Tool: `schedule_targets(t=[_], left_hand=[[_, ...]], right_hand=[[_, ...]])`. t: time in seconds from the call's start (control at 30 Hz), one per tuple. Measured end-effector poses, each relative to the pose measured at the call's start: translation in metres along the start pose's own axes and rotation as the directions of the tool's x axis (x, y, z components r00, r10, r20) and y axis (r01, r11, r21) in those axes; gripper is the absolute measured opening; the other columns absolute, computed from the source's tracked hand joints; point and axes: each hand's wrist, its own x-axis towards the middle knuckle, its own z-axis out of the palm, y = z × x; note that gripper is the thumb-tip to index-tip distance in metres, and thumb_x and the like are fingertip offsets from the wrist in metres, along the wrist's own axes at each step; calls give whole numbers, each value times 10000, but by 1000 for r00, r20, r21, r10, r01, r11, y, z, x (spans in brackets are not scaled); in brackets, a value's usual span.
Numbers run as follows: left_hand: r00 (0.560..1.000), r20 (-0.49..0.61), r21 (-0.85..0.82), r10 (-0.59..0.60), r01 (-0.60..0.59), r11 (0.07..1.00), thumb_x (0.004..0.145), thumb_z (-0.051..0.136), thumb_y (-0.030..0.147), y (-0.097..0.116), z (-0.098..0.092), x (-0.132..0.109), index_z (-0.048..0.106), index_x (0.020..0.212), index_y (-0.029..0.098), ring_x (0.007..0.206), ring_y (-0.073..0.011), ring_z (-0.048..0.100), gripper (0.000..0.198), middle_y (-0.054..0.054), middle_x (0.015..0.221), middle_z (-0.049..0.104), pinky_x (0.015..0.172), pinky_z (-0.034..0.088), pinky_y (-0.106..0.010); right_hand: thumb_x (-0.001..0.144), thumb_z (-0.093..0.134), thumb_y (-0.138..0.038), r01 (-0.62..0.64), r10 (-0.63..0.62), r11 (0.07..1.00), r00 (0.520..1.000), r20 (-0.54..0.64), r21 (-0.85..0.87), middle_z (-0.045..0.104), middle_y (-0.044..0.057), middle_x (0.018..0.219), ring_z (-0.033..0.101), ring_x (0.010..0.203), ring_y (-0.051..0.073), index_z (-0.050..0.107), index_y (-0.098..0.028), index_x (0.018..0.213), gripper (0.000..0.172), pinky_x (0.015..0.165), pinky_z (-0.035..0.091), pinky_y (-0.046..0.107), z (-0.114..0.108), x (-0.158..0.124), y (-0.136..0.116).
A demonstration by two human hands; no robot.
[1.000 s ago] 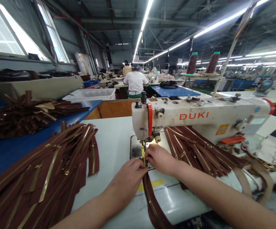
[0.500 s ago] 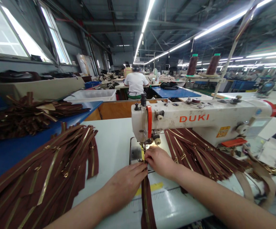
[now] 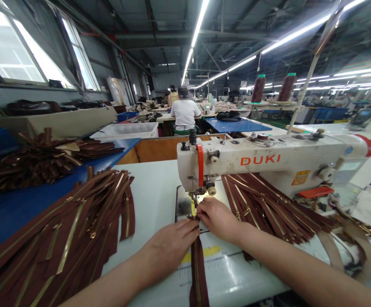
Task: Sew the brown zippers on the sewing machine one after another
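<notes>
A brown zipper [image 3: 198, 273] with a gold chain runs toward me from the needle area of a white sewing machine [image 3: 300, 160] marked DUKI. My left hand [image 3: 174, 241] presses its fingers on the upper end of this strip. Just right of it, my right hand [image 3: 219, 218] pinches the same zipper end close under the needle and presser foot. The fingertips of both hands nearly touch, and they hide the end of the strip. A yellow piece [image 3: 192, 207] shows beside the presser foot.
Brown zippers [image 3: 86, 226] lie heaped on the left of the table; another bundle [image 3: 268, 204] lies behind the needle, under the machine arm. More brown strips [image 3: 44, 157] cover a blue surface at far left. Thread cones [image 3: 258, 88] stand behind. A person [image 3: 185, 113] sits ahead.
The view has shifted slightly. Both hands stay on the zipper at the needle, with the fingertips a touch lower and farther right in the picture.
</notes>
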Motion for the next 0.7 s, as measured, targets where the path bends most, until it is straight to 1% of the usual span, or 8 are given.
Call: schedule_targets(t=[0.13, 0.23, 0.33, 0.43, 0.57, 0.7], left_hand=[[999, -6, -26, -52, 52, 998, 821, 402, 5, -6, 7, 0, 544, 1208, 79, 1162, -241, 559, 419, -156, 1248, 602, 984, 463, -381], [994, 1, -53, -105, 105, 993, 832, 402, 10, -10, 10, 5, 545, 1209, 101, 1174, -217, 549, 413, -131, 1255, 603, 996, 452, -365], [993, 1, -48, -117, 117, 992, 832, 401, 12, -12, 10, 10, 563, 1179, 103, 1163, -208, 557, 394, -125, 1242, 615, 1000, 450, -362], [993, 16, -33, -120, 121, 992, 835, 412, 21, -12, 10, 11, 569, 1175, 94, 1160, -213, 560, 382, -132, 1247, 611, 1001, 449, -364], [990, 33, 0, -138, 139, 990, 835, 415, 21, -12, 15, 10, 555, 1198, 74, 1176, -226, 550, 393, -150, 1269, 593, 997, 453, -371], [983, 4, 4, -186, 186, 983, 837, 383, 21, -10, 21, 10, 544, 1203, 68, 1183, -232, 545, 402, -163, 1262, 595, 987, 460, -381]], right_hand=[[866, 524, -97, 54, -50, 997, 996, -72, 54, 617, 61, 861, 543, 866, 190, 628, -153, 856, 118, 786, 442, 303, -4, -18, 1], [894, 505, -127, 132, -125, 987, 989, -80, 91, 622, 55, 834, 544, 849, 185, 636, -153, 847, 141, 794, 451, 305, -4, -29, -1], [910, 482, -136, 197, -189, 975, 979, -82, 99, 632, 62, 859, 540, 862, 185, 652, -150, 881, 173, 798, 459, 297, -2, -33, -5], [902, 491, -128, 218, -213, 974, 975, -68, 69, 640, 67, 870, 537, 867, 191, 669, -145, 896, 179, 790, 467, 294, -2, -32, -7], [888, 519, -121, 215, -216, 976, 976, -26, -17, 639, 70, 836, 537, 845, 198, 680, -133, 875, 162, 771, 472, 297, -3, -29, -10], [897, 511, -132, 216, -216, 973, 976, 1, -83, 621, 64, 808, 524, 821, 195, 668, -137, 822, 174, 746, 467, 294, -3, -29, -12]])
